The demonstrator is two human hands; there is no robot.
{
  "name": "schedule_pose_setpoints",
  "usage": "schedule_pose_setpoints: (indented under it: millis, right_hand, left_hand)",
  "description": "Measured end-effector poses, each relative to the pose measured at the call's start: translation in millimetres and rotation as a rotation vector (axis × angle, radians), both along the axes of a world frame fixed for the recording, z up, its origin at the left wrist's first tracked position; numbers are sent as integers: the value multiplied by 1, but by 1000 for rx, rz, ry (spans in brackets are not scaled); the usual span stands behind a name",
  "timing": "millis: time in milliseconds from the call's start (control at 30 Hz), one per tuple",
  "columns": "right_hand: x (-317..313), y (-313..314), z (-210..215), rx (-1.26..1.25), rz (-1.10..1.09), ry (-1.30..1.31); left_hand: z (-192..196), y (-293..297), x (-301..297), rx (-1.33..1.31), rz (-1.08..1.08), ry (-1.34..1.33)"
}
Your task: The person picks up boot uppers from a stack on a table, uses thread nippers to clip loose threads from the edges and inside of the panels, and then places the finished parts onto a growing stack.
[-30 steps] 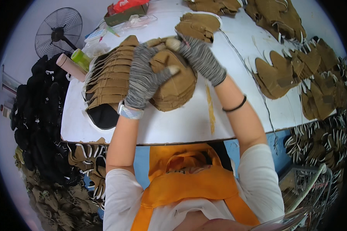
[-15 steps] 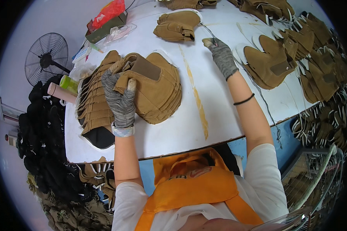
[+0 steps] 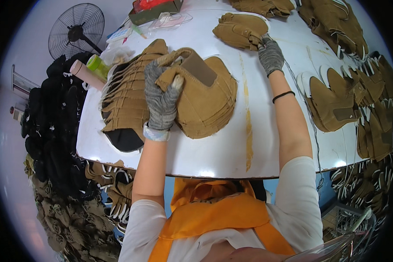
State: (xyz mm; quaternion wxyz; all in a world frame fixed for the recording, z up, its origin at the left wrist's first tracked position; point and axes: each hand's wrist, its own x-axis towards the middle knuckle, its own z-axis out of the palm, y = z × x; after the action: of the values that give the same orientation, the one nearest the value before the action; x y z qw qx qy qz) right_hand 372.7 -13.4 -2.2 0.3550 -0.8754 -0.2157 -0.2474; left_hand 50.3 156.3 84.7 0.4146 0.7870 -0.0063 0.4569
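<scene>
Many brown shoe uppers (image 3: 222, 94) lying across a white tabletop (image 3: 205, 159)

The person's left hand (image 3: 161, 96), in a grey knitted glove with bare fingertips, is clamping a folded upper (image 3: 198, 70) on top of a thick stack (image 3: 207, 115), its thumb pressing on the near face. This stack is lying left of the tabletop's middle, between the far and near edges. Just beside it, toward the left edge, a row of overlapping uppers (image 3: 129, 96) is fanning out, and a black piece (image 3: 124, 139) is showing at its near end.

The right hand (image 3: 271, 56), gloved alike, is resting well apart from the left, at the right side of a smaller stack (image 3: 240, 31) near the far edge; whether its fingertips are pinching anything, I cannot tell.

Between the hands, a yellowish strip (image 3: 248, 139) is running toward the near edge. Other fanned stacks (image 3: 332, 105) are lying along the right edge. A pink tumbler (image 3: 86, 75) and a green tumbler (image 3: 98, 66) are standing by the left edge, and a green box (image 3: 157, 15) is sitting near the far left corner.
</scene>
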Motion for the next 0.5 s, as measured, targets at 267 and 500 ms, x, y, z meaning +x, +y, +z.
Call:
schedule_pose_setpoints:
  millis: [267,500]
  right_hand:
    - [-27,-43,16,251,108,-212]
    - [-102,-119,15,18,225,236]
  left_hand:
    - [-12,4,-2,242,259,-42]
    - [13,-28,-22,342,28,8]
